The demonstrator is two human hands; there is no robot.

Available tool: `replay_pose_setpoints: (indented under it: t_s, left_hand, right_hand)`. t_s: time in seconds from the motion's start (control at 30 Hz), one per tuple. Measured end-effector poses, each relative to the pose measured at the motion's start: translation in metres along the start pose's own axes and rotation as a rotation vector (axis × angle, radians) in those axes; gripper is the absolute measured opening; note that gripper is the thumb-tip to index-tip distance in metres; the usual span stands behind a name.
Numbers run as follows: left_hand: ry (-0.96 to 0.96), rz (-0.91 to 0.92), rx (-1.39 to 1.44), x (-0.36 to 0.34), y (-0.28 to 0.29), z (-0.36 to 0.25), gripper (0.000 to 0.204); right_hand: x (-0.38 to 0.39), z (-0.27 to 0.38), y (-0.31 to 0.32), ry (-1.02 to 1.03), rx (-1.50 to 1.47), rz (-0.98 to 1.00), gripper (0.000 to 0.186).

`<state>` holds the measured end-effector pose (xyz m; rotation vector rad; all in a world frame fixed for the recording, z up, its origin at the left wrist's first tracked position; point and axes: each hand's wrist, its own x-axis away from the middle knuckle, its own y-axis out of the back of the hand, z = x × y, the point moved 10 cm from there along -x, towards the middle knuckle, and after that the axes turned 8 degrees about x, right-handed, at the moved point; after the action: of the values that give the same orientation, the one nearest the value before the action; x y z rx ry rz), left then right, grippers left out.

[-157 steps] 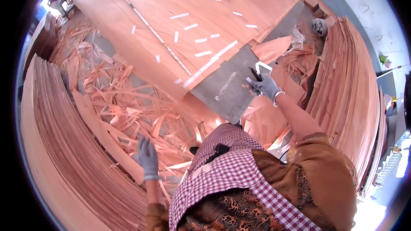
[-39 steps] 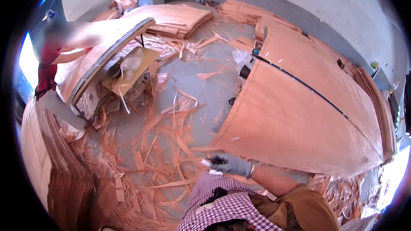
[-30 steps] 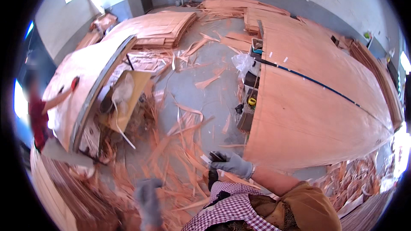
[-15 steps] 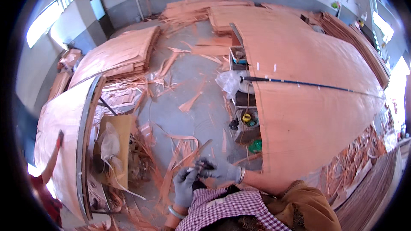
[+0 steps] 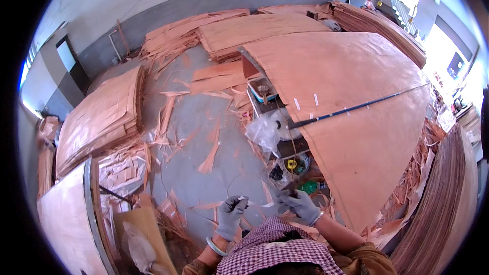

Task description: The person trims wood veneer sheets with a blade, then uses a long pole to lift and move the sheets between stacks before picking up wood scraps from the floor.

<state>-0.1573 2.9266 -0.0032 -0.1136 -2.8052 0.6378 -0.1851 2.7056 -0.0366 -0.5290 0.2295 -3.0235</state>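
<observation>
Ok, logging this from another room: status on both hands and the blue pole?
Left hand curled, right hand apart from it; both grips unclear. Blue pole lying across wood sheet. Wood scraps littering floor.

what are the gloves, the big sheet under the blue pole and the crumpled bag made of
Gloves: probably fabric, matte grey, softly creased. Sheet: likely thin wood veneer, smooth with slight sheen, judging by its reddish-tan colour and faint ripples. Bag: plastic film, apparently, translucent and shiny.
</observation>
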Motion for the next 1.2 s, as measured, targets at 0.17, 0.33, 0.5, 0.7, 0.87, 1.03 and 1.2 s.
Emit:
replay_pose_setpoints:
  t_s: [0.17,0.33,0.5,0.7,0.87,1.03,1.2]
  left_hand:
    - [-0.01,0.109,-0.173,-0.075,-0.019,-0.005,0.011]
    - [0.079,0.279,-0.13,-0.139,-0.049,-0.001,0.01]
    - [0.162,0.292,-0.193,-0.187,-0.077,-0.006,0.008]
    - [0.332,0.295,-0.28,-0.232,-0.089,0.013,0.009]
    - [0.622,0.602,-0.283,-0.256,-0.146,0.065,0.014]
    - [1.044,0.777,-0.274,-0.241,-0.186,0.109,0.019]
    - [1.041,1.192,-0.385,-0.232,-0.212,0.111,0.016]
  right_hand:
    - [-0.05,0.047,0.052,-0.045,-0.087,-0.227,0.023]
    - [-0.166,0.042,0.101,0.036,-0.355,-0.338,0.024]
    - [-0.249,0.022,0.129,0.029,-0.792,-0.263,0.022]
    - [-0.203,0.061,0.119,0.126,-0.526,-0.37,0.03]
    - [-0.112,0.045,0.137,0.147,-0.534,-0.59,0.05]
    - [-0.047,0.037,0.144,0.189,-0.397,-0.986,0.065]
    - [-0.02,0.002,0.129,0.198,-0.812,-1.079,0.047]
